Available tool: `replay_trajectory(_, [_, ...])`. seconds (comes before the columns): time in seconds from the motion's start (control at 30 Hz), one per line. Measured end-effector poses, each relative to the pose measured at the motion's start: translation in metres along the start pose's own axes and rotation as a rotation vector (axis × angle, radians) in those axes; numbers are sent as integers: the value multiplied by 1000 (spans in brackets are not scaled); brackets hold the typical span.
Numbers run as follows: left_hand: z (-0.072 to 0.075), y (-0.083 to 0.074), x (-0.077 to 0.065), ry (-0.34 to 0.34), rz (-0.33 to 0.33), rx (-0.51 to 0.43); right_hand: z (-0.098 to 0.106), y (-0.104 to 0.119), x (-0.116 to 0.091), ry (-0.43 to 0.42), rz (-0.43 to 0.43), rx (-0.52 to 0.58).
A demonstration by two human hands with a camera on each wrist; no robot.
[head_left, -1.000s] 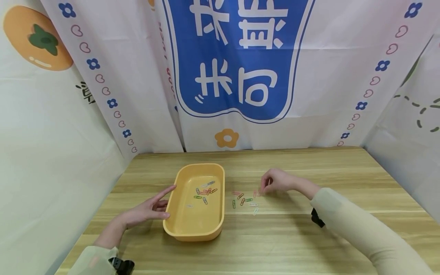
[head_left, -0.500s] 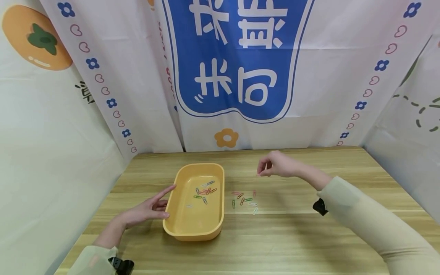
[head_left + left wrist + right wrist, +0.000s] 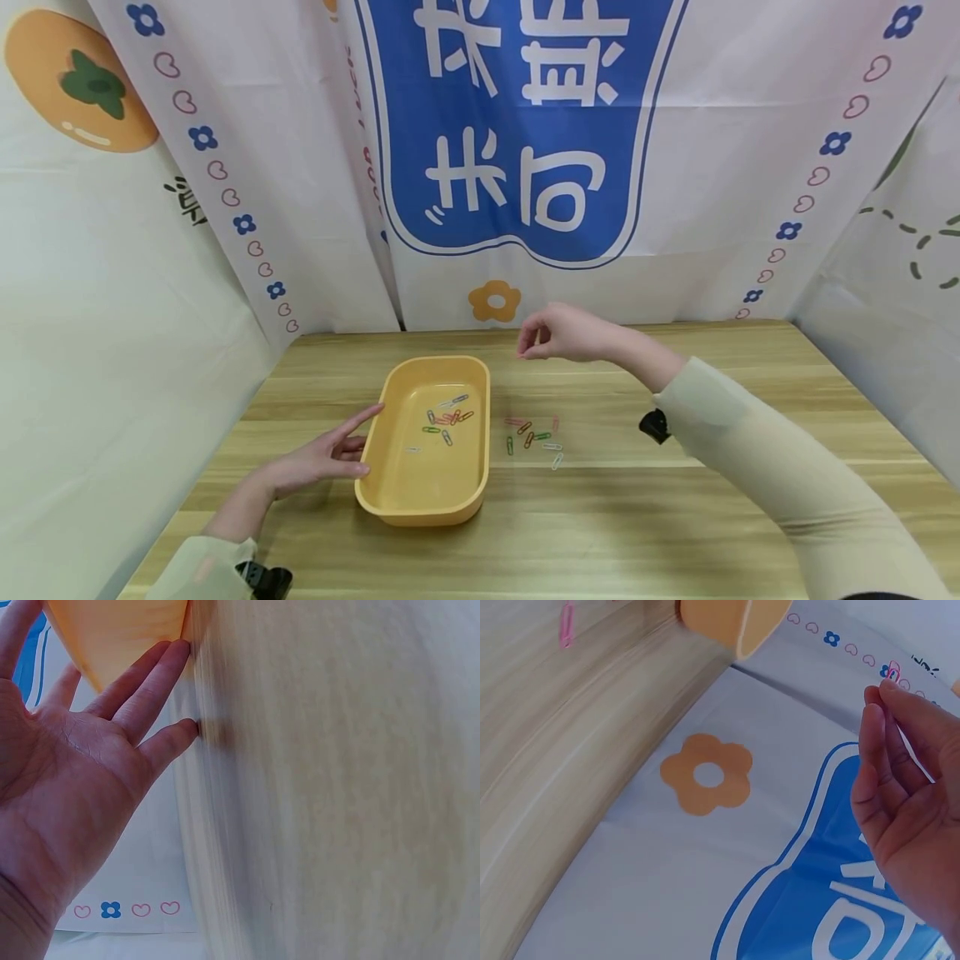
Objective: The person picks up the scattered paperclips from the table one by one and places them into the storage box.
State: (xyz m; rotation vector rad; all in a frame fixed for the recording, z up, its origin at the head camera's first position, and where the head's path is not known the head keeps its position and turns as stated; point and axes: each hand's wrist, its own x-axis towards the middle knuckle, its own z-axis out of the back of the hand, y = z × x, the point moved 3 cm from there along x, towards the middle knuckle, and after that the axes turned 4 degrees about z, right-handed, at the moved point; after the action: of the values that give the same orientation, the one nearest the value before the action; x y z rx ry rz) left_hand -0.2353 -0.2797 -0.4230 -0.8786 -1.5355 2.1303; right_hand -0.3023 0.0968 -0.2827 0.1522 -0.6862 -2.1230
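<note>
My right hand (image 3: 567,333) is raised above the far part of the table, right of the yellow plastic bin (image 3: 422,493). Between its thumb and fingertips it pinches a pink paper clip (image 3: 893,672), plain in the right wrist view. With its fingers fairly straight, my left hand (image 3: 318,458) rests against the bin's left side, thumb and index fingertip at the rim. Several coloured paper clips (image 3: 447,437) lie inside the bin. More are scattered on the table to its right, among them a green paper clip (image 3: 510,446) and a white paper clip (image 3: 557,460).
The wood-grain table (image 3: 637,517) meets a printed white cloth (image 3: 712,167) along its back edge. Cloth also hangs at both sides. The bin's raised right wall stands between the loose clips and its inside.
My right hand has lifted from the loose clips with a pink paper clip, then moved left and away from me toward the bin. My left hand and the bin have stayed put.
</note>
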Motion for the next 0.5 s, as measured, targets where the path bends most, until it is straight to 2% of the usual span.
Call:
replay_trajectory(0.23, [-1, -1, 0, 0, 2, 5, -13, 6, 35, 16, 4, -21])
replay_trajectory(0.5, [0, 1, 1, -7, 10, -2, -39, 6, 75, 20, -6, -38])
